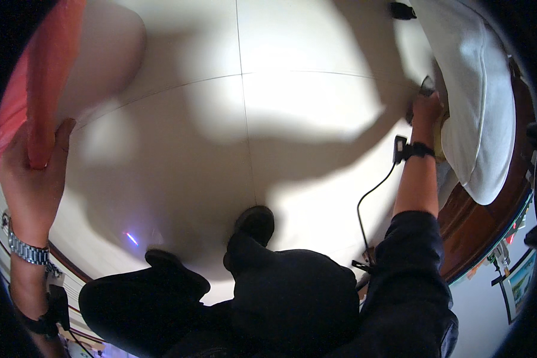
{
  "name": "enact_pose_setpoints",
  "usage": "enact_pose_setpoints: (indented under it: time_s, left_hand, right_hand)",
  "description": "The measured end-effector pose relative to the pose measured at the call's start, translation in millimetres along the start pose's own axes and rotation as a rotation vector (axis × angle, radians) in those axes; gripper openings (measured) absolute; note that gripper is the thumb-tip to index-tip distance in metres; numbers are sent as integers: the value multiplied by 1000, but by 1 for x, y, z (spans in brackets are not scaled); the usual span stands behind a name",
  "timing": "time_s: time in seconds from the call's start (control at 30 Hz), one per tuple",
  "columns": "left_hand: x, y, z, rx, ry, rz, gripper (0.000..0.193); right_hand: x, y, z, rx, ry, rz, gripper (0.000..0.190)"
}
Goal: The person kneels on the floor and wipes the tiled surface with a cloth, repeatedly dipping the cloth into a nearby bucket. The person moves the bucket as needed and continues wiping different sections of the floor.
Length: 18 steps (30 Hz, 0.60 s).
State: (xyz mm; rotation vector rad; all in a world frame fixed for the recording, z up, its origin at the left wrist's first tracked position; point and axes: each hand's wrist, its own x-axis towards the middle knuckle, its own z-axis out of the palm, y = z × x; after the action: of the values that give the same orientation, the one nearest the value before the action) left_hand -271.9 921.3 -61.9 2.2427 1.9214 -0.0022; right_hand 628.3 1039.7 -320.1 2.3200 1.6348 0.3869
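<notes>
My left hand (pixel 38 179) grips the edge of a red sheet-like thing (pixel 47 98), with the thumb lying on the side towards the floor. It rises out of the picture at the upper left, so its full shape is hidden. At the right, my right hand (pixel 426 112) is closed around a small dark object (pixel 427 86). Parts of that object show beyond and beside the fingers; its kind is unclear. A white ribbed cushion (pixel 470 103) lies right beside this hand.
Pale floor tiles (pixel 295 103) carry strong shadows. My dark-clad legs (pixel 291 291) and shoes fill the bottom. Brown wooden furniture (pixel 465 228) with a glass edge stands at right. A black cable (pixel 360 210) hangs from my right wrist device (pixel 400 149). A black object (pixel 402 11) sits at the top.
</notes>
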Motion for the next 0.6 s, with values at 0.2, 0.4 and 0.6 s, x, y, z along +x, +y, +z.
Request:
enact_pose_setpoints:
  time_s: [0.2, 0.4, 0.6]
  left_hand:
    - [7, 8, -2, -47, -17, -30, 25]
    - [10, 8, -2, 29, -11, -20, 26]
    - [11, 1, 0, -11, -5, -12, 29]
  right_hand:
    - [54, -92, -40, 97, 122, -276, 54]
    - [-34, -178, -105, 298, 73, -255, 69]
    - [-223, -229, -174, 615, 87, -506, 65]
